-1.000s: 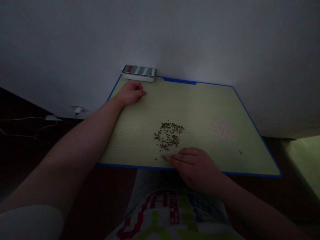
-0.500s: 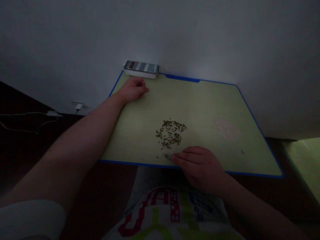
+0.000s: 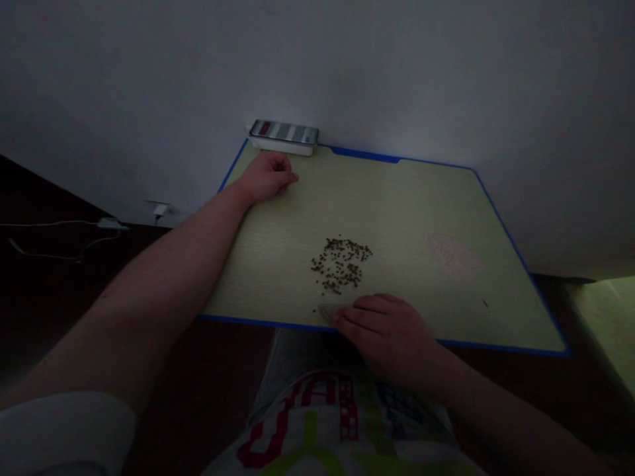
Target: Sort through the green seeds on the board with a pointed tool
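Observation:
My right hand (image 3: 384, 330) is at the front edge of the pale green board (image 3: 387, 198). Its fingers are closed on a small, flat, see-through piece (image 3: 327, 313) whose kind I cannot make out. Just beyond this piece lies a loose scatter of small dark green beans or seeds (image 3: 342, 264), with a single one apart to the left. My left hand (image 3: 270, 177) rests curled on the board's far left part, thumb and forefinger together. What it holds, if anything, is hidden. On the right side of the board a patch of pale, rice-like grains (image 3: 452, 255) is spread thinly.
A white box with a dark, striped top (image 3: 284, 134) stands at the far left corner, against the wall. A small dark sliver (image 3: 485, 303) lies near the right front. Blue trim edges the board. A white plug (image 3: 161, 211) and cables are low at left.
My right hand has shifted slightly left with the see-through piece, which now shows flatter and broader. The left hand stays in place, and the whole view has moved a little.

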Demonstrator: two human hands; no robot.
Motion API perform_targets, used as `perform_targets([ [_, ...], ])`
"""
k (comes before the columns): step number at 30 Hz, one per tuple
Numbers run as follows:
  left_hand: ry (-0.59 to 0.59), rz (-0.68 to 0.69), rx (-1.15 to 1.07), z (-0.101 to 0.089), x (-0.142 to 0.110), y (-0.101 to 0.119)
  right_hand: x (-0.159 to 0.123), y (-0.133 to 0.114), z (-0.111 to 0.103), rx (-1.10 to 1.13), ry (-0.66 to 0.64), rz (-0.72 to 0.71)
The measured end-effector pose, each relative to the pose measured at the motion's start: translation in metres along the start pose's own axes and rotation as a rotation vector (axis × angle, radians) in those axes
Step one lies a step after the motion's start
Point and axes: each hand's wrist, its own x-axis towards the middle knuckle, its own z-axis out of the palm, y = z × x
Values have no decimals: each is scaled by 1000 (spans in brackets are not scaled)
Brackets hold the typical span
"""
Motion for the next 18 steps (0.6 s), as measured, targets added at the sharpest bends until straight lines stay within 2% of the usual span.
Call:
perform_targets([
  [6, -9, 5, -10, 0, 0, 1, 11, 7, 2, -73, -4, 50],
  [11, -1, 5, -15, 1, 1, -2, 17, -3, 3, 0, -37, -26],
  [15, -3, 11, -19, 0, 1, -1, 12, -6, 0, 18, -110, -54],
  [18, -10, -5, -27, 0, -1, 3, 2, 2, -8, 10, -93, -29],
])
